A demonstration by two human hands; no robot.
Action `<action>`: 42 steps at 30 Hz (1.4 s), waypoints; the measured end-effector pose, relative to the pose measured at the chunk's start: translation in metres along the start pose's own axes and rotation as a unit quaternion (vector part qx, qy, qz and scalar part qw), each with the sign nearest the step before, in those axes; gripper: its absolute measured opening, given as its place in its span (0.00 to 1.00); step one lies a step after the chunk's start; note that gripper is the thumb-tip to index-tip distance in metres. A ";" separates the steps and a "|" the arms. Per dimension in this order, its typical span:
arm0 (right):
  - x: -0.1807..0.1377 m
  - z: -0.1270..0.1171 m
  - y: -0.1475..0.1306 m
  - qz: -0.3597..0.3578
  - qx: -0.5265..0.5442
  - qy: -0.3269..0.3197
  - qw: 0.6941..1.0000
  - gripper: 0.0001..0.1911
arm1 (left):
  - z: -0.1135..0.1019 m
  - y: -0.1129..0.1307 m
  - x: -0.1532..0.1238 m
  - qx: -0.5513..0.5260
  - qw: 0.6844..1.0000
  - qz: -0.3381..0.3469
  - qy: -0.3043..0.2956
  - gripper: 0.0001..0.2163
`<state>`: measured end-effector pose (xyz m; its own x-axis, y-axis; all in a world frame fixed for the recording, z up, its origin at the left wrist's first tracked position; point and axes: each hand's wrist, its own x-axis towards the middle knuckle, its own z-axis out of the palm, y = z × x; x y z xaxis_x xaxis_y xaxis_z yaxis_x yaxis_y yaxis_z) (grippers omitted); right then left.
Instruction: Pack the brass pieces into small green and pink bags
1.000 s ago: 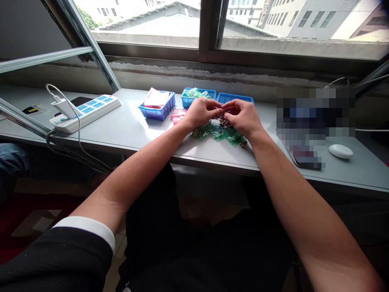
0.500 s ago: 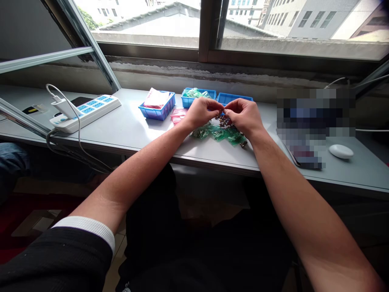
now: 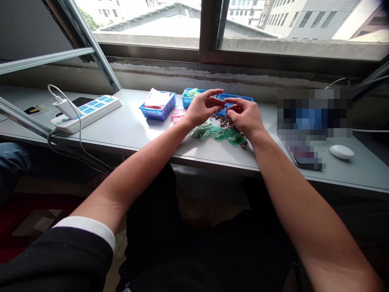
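Observation:
My left hand [image 3: 204, 107] hovers above the table with its fingers spread apart and nothing visible between them. Close beside it, my right hand [image 3: 245, 115] pinches something small and dark that I cannot make out. Under both hands lies a pile of small brass-coloured metal parts [image 3: 224, 121]. Green plastic packets [image 3: 217, 133] are spread in front of that pile, nearer the table's front edge. Pink packets [image 3: 178, 115] lie left of the pile, partly behind my left forearm.
Blue bins stand along the back: one with white and pink packets [image 3: 167, 109], one with green packets [image 3: 184, 99], and another blue bin [image 3: 251, 99] behind my right hand. A power strip [image 3: 91, 112] sits left; a white mouse [image 3: 341, 152] lies right, near a blurred patch.
The fingers of my left hand have parted from those of my right and spread open. My right hand stays in nearly the same place, still pinched.

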<state>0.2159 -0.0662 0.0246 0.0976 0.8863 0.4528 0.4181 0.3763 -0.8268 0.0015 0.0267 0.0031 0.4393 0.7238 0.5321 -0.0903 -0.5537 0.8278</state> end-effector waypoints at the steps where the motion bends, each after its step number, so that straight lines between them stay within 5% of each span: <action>1: 0.000 0.000 0.001 -0.002 0.003 0.003 1.000 0.23 | -0.001 0.001 0.000 -0.005 1.000 -0.003 0.005 0.31; 7: -0.003 0.004 -0.006 0.009 0.031 0.031 0.999 0.10 | 0.001 0.016 -0.005 0.017 1.000 -0.013 0.000 0.15; 13: -0.009 0.005 -0.019 -0.065 -0.080 0.054 0.993 0.11 | 0.003 0.027 -0.011 0.049 0.998 -0.013 -0.028 0.25; 22: -0.009 0.002 -0.018 -0.039 -0.061 0.011 0.997 0.04 | 0.005 0.027 -0.011 0.049 0.998 -0.043 0.026 0.10; 36: -0.008 0.004 -0.017 0.047 0.009 0.002 0.999 0.14 | 0.008 0.021 -0.008 0.046 0.999 -0.010 0.003 0.23; 42: -0.007 0.004 -0.015 0.028 0.000 -0.010 1.000 0.12 | 0.007 0.021 -0.007 0.058 0.998 -0.006 0.010 0.20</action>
<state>0.2052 -0.0770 0.0322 0.1027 0.9115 0.3983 0.4129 0.3253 -0.8507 0.0029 0.0068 0.0157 0.4219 0.7379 0.5267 0.0192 -0.5881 0.8085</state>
